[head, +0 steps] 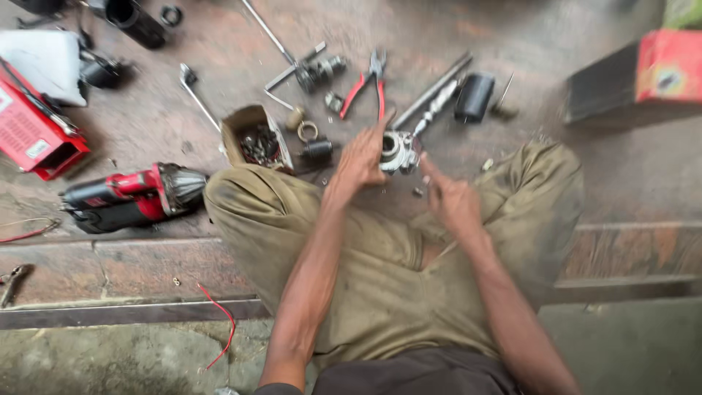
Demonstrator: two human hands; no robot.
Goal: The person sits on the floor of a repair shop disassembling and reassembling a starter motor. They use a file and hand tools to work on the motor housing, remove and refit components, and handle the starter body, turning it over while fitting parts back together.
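Observation:
I sit on a concrete floor with my knees spread. My left hand (360, 156) grips a round grey metal housing (400, 151) with a bearing-like hole in its middle, held just above the floor between my knees. My right hand (447, 197) is right beside the housing, index finger stretched out toward its lower right edge; whether it touches is blurred. A thin metal shaft (436, 107) lies just beyond the housing.
Red-handled pliers (369, 86), a black cylinder (474, 96), a long rod (431, 89), a small cardboard box of metal parts (256, 139), rings and bolts lie ahead. A red power tool (131, 196) lies left, a red case (33, 124) far left, a red box (669, 66) right.

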